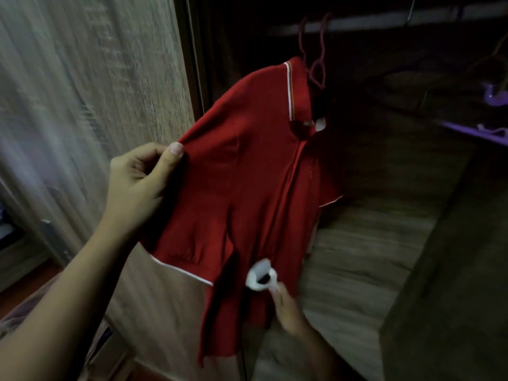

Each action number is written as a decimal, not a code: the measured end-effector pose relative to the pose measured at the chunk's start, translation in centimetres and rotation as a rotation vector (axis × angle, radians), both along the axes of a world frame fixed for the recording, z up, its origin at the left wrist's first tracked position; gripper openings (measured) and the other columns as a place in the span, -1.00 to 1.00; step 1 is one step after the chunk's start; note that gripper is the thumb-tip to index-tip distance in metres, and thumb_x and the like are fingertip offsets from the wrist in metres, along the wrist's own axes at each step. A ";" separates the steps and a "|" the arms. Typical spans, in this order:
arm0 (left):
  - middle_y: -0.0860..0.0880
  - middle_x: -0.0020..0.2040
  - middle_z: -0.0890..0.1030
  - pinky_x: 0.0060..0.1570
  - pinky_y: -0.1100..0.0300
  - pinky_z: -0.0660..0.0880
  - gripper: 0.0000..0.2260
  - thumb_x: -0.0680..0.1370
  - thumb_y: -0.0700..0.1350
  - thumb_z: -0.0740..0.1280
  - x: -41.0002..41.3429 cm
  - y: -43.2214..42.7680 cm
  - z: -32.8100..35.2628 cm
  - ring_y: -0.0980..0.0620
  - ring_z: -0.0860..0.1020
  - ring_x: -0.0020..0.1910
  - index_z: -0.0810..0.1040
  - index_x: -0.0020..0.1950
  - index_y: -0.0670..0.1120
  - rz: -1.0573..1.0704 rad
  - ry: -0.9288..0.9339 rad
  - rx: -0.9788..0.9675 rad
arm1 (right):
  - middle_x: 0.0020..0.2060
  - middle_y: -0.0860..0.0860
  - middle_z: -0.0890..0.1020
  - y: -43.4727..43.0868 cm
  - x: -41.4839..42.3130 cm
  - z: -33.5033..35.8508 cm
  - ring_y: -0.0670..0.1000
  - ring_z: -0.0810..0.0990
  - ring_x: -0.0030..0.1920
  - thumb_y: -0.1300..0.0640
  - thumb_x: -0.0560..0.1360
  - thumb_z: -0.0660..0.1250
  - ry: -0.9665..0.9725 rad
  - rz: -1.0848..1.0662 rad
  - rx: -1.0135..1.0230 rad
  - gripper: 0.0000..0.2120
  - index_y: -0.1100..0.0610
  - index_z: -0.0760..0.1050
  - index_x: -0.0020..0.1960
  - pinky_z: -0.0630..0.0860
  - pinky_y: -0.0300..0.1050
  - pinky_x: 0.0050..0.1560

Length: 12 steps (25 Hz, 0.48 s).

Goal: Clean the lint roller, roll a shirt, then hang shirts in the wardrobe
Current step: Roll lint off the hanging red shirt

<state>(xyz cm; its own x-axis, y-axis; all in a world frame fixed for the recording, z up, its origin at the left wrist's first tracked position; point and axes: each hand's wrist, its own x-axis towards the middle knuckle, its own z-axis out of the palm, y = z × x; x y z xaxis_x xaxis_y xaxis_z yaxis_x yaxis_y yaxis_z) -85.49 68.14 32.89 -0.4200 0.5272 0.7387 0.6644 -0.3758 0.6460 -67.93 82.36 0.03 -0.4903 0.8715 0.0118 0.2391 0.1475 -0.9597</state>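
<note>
The wardrobe [412, 78] fills the view. Its pale wood-grain door [82, 92] stands at the left, and the inside is dark. A rail [384, 19] runs across the top, and a wood-grain shelf [357, 243] lies low on the right. A strip of reddish floor [24, 287] shows at the lower left.

A red shirt [247, 174] with white trim hangs from the rail on a dark red hanger [316, 59], just inside the doorway. The left hand [137, 182] has its grip clamped on the shirt's shoulder, with cloth pinched under the thumb. The right hand [288, 312], blurred, grips the handle of a white lint roller [261, 274], which is pressed to the shirt's lower front. A purple hanger [492, 97] sits at the far right.
</note>
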 end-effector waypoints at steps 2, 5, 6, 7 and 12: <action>0.19 -0.45 0.55 -0.43 0.40 0.34 -0.78 0.54 -0.01 0.31 0.9 0.3 -0.6 0.29 0.40 -0.45 0.54 -0.31 0.06 0.009 0.008 0.003 | -0.19 -0.01 0.61 2.0 0.3 5.5 -0.12 0.56 -0.15 -0.37 0.43 0.01 0.008 -0.044 0.100 -0.40 0.12 0.43 0.05 0.44 0.04 0.05; 0.02 -0.43 0.51 -0.42 0.26 0.33 -0.77 0.49 0.07 0.31 2.5 0.7 -1.5 0.21 0.38 -0.41 0.53 -0.32 0.01 0.004 0.020 -0.001 | -0.36 -0.10 0.47 4.6 0.6 14.1 -0.23 0.45 -0.38 0.06 0.61 0.07 0.055 -0.091 0.333 -0.85 0.07 0.37 -0.03 0.39 -0.04 -0.13; -0.07 -0.44 0.49 -0.42 0.24 0.32 -0.77 0.48 0.06 0.31 3.1 0.9 -1.7 0.20 0.37 -0.41 0.52 -0.33 0.01 0.001 0.029 -0.007 | -0.38 -0.10 0.45 5.1 0.7 16.5 -0.23 0.43 -0.40 0.09 0.61 0.06 0.079 -0.102 0.395 -0.87 0.07 0.35 -0.04 0.37 -0.05 -0.17; -0.14 -0.43 0.49 -0.42 0.24 0.31 -0.79 0.48 0.05 0.31 3.7 1.1 -2.1 0.20 0.36 -0.41 0.52 -0.33 0.02 -0.003 0.039 -0.011 | -0.36 -0.08 0.46 5.6 0.8 18.6 -0.20 0.42 -0.40 0.08 0.61 0.05 0.112 -0.113 0.446 -0.86 0.08 0.35 -0.03 0.35 -0.05 -0.18; 0.01 -0.47 0.43 -0.45 0.29 0.28 -0.75 0.43 0.10 0.32 6.8 1.8 -4.4 0.24 0.30 -0.47 0.55 -0.32 -0.04 -0.051 0.050 -0.042 | -0.16 0.18 0.58 5.2 1.5 18.3 0.14 0.54 -0.15 0.08 0.61 0.05 0.093 -0.161 0.455 -0.78 0.18 0.39 0.10 0.40 0.04 -0.04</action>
